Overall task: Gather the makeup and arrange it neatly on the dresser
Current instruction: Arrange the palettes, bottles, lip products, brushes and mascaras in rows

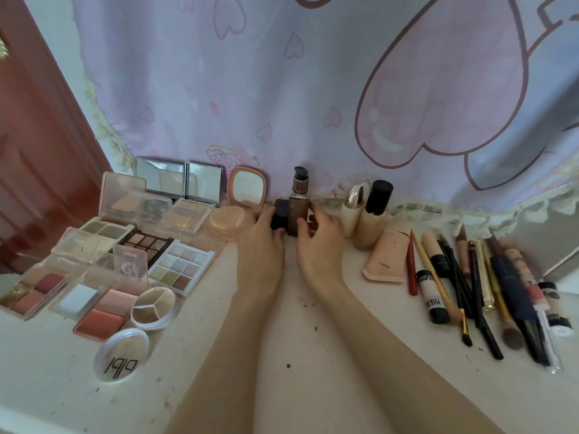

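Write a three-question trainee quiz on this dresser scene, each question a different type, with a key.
1. True or false: the brown pump bottle stands upright at the back of the dresser.
2. Multiple choice: the left hand grips
A. a black cap
B. a brush
C. the round mirror compact
3. Fill in: the brushes and pencils lie to the ____ of the hands.

Key: 1 true. 2 A, the black cap, beside the bottle that the right hand holds. 3 right.
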{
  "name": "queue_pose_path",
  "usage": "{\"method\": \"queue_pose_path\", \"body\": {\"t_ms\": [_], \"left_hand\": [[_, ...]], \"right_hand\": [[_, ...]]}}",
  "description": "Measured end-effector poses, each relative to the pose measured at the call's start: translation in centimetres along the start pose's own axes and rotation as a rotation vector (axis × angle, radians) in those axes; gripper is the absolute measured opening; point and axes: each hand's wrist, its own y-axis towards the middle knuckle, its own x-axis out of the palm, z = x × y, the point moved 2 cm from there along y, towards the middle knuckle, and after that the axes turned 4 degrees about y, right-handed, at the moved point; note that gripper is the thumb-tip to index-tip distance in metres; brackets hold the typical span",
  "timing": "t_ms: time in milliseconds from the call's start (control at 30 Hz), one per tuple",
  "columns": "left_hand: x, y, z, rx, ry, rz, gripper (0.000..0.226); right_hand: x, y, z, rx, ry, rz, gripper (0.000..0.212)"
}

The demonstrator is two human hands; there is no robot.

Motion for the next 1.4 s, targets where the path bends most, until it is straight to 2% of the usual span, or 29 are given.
{"method": "queue_pose_path", "body": {"t_ms": [200, 333, 500, 633, 700, 767, 867, 900, 1000, 1100, 1267, 1400], "left_hand": [[0.5, 0.3, -0.6, 0.069, 0.051, 0.012, 0.045], [0.7, 0.4, -0.8, 0.08, 0.063, -0.026, 0.054], [0.8, 0.5, -0.8, 0.089, 0.03, -0.06, 0.055], [0.1, 0.1, -0.1, 0.061, 0.017, 0.052, 0.044], [-0.4, -0.1, 0.4, 0.094, 0.0, 0.141, 0.037], [-0.6, -0.5, 1.2, 0.163, -0.036, 0.174, 0.031], [0.0, -1.7, 2.4, 0.265, -0.07, 0.095, 0.028], [0.4, -2.1, 2.8, 0.29, -0.072, 0.05, 0.029], [1.7, -2.8, 3.5, 0.325, -0.043, -0.128, 0.038], [2.7, -3.1, 3.3, 0.317, -0.008, -0.331, 0.048], [3.1, -2.9, 3.3, 0.342, 0.062, -0.462, 0.061], [3.4, -2.8, 3.2, 0.379, 0.19, -0.514, 0.066]], "right_hand": [[0.6, 0.7, 0.0, 0.033, 0.03, 0.023, 0.023], [0.5, 0.6, -0.2, 0.011, -0.005, -0.036, 0.025], [0.2, 0.6, -0.1, -0.006, -0.061, -0.132, 0.028], [-1.0, -0.6, -0.5, 0.0, -0.001, -0.194, 0.031], [-2.3, -1.5, -0.9, 0.007, 0.001, -0.222, 0.039], [-4.2, -2.3, -1.3, -0.017, -0.029, -0.195, 0.033], [-7.4, -2.9, -1.6, -0.091, -0.137, -0.062, 0.007], [-8.4, -2.9, -1.5, -0.101, -0.204, -0.004, 0.005], [-10.5, -1.7, -0.3, -0.041, -0.332, 0.132, 0.028], [-10.6, -0.1, 0.9, 0.098, -0.505, 0.099, 0.058], [-10.0, 0.8, 1.3, 0.077, -0.545, 0.082, 0.049], [-10.3, 0.6, 1.9, 0.045, -0.414, 0.121, 0.04]]}}
